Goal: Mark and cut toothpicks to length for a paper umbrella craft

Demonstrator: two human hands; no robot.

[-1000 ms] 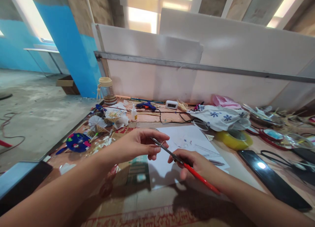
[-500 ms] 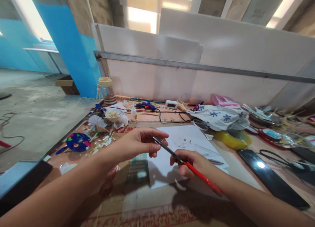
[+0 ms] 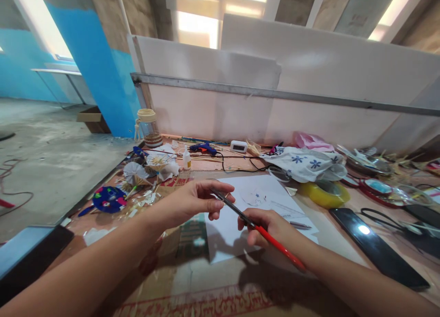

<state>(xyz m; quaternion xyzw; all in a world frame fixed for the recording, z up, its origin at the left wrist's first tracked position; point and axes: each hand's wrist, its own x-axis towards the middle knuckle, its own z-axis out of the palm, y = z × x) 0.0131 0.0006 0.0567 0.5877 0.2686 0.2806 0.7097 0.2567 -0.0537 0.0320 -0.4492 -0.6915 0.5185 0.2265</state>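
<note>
Red-handled scissors point(image 3: 275, 243) are in my right hand point(image 3: 264, 227), whose fingers wrap round them near the pivot. The dark blades point up and left to the fingers of my left hand point(image 3: 209, 200). Those fingers are bent together round a small thin piece by the blade tips, too small to name. Both hands are above a white sheet of paper point(image 3: 220, 243), which bears small drawings and has a pen point(image 3: 299, 225) on it. Under the sheet lies cardboard point(image 3: 192, 285).
A black phone point(image 3: 378, 248) and yellow tape roll point(image 3: 325, 194) lie right. Behind are a glue gun point(image 3: 203, 147), glue bottle point(image 3: 186, 157), white timer point(image 3: 239, 146) and patterned cloth point(image 3: 302, 163). Left are a jar point(image 3: 149, 129), paper umbrellas point(image 3: 135, 172) and a dark box point(image 3: 37, 257).
The scissors' handles have shifted slightly left and the blades look closer together. The left hand has hardly moved. The whole view has shifted very slightly.
</note>
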